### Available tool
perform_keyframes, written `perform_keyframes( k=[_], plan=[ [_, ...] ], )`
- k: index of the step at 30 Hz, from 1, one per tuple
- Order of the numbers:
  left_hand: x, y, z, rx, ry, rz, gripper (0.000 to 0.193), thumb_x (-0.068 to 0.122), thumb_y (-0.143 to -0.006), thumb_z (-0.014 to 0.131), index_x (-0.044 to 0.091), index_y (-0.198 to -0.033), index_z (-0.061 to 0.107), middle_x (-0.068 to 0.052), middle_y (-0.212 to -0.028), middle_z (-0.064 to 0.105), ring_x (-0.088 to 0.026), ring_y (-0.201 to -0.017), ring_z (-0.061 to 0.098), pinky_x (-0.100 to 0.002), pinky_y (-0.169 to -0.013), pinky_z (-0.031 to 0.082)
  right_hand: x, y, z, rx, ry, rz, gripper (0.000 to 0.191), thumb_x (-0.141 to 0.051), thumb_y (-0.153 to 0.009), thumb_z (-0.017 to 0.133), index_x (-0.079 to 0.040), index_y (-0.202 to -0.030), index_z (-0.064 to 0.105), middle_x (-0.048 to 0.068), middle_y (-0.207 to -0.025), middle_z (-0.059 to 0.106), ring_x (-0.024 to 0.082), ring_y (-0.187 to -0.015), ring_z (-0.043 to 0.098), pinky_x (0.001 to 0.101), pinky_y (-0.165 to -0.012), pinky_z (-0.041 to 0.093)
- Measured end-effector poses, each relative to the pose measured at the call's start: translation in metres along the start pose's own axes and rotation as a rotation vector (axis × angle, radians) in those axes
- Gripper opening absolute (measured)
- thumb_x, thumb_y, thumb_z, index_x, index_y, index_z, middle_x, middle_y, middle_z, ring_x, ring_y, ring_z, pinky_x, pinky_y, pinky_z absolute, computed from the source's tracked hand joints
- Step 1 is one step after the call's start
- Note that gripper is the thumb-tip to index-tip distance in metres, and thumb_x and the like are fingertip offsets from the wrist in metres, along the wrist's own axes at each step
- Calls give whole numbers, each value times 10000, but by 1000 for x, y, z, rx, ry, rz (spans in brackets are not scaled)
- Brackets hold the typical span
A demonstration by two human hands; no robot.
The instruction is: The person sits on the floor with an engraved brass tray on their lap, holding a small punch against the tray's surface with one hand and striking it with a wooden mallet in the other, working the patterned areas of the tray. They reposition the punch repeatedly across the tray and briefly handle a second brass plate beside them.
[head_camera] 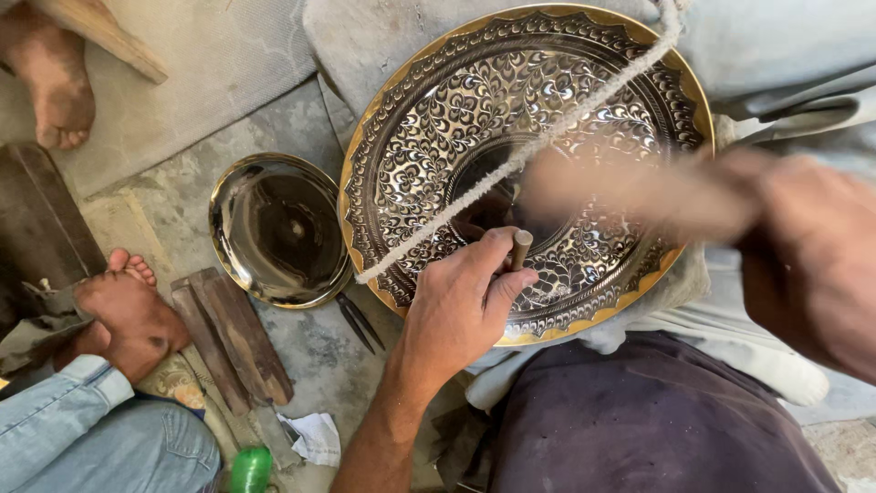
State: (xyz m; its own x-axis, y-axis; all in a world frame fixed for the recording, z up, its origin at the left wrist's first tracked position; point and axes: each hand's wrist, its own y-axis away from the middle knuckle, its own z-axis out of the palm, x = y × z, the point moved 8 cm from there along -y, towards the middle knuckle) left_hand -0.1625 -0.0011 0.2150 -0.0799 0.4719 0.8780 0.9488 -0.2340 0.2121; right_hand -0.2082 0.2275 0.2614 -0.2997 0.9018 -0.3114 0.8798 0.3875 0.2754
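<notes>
Metal pieces, two: one large engraved round tray [511, 137] with gilt rim, one smaller plain polished dish [274, 228]. Tools: one punch [520, 248] in the left hand [461, 306], one blurred wooden mallet [630, 194] in the right hand [812, 256], one pair of dark pointed tools [358, 321] on the floor. One cord [511, 164] across the tray, two wooden blocks [233, 338], two bare feet [123, 310], one green bottle [249, 468].

head cam | looks steeply down | close over lap and floor
</notes>
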Motion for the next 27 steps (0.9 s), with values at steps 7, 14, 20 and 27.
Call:
perform_keyframes(
  k=[7, 14, 20, 27],
  plan=[
    [1, -1, -2, 26, -40, 66, 299, 179, -974, 758, 49, -1179, 583, -145, -896, 707, -336, -818, 718, -417, -688, 532, -11, 4, 1, 77, 227, -123, 698, 118, -742, 665, -110, -1396, 581, 149, -997, 706, 287, -811, 668, 403, -801, 566],
    [-1, -1, -3, 29, -8, 77, 308, 177, -998, 724, 72, -1254, 588, -134, -935, 707, -342, -863, 720, -424, -732, 545, 3, 10, 8, 98, 132, -75, 722, 190, -722, 620, -85, -1389, 584, 159, -1017, 670, 252, -864, 678, 368, -809, 583],
    [0, -4, -2, 35, 12, 75, 341, 173, -984, 721, 72, -1283, 592, -132, -938, 710, -326, -847, 726, -413, -737, 558, 3, 8, 5, 136, -96, 49, 636, 128, -735, 619, -60, -1338, 547, 135, -1002, 663, 239, -889, 675, 343, -831, 562],
    [-1, -4, -2, 42, 21, 68, 338, 177, -993, 710, 72, -1292, 594, -135, -954, 715, -318, -847, 731, -404, -739, 565, 12, 12, 9, 98, -232, 222, 601, 50, -810, 624, -60, -1392, 522, 103, -984, 665, 222, -780, 651, 348, -735, 524]
  ],
)
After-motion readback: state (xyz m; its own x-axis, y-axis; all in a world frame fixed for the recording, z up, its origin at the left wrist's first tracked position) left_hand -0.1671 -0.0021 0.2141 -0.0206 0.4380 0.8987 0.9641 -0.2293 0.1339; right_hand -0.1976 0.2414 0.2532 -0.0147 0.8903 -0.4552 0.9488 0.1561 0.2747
